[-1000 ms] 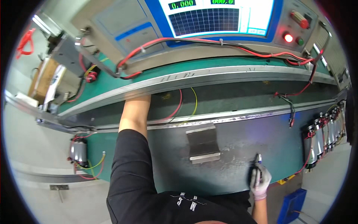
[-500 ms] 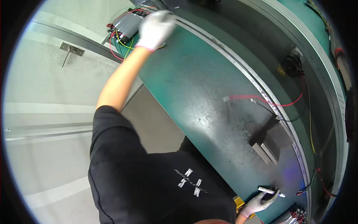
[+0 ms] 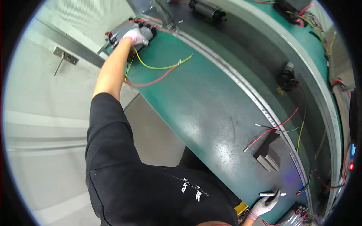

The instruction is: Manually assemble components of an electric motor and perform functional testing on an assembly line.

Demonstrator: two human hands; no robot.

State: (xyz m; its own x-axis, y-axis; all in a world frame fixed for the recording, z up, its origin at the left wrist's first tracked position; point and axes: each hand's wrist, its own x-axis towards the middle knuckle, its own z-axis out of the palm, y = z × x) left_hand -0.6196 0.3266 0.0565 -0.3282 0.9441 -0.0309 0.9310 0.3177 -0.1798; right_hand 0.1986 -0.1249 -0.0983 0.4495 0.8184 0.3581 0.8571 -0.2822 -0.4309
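My left hand, in a white glove, reaches to the far left end of the green bench. Its fingers curl over a grey cylindrical motor with black ends, covering part of the body. From this motor a yellow wire and a red wire trail onto the bench top. At the near right, my gloved right hand grips a white marker pen between thumb and fingers, just above the bench.
An angular grey metal block stands on the bench's right part, loose wire ends beside it. Another wired motor sits at the lower right. Past the metal rail, a dark conveyor carries a black motor and a further motor.
My left hand has come back leftward and down onto the motor. The yellow and red wires now stretch farther out across the bench. The right hand still holds the marker pen.
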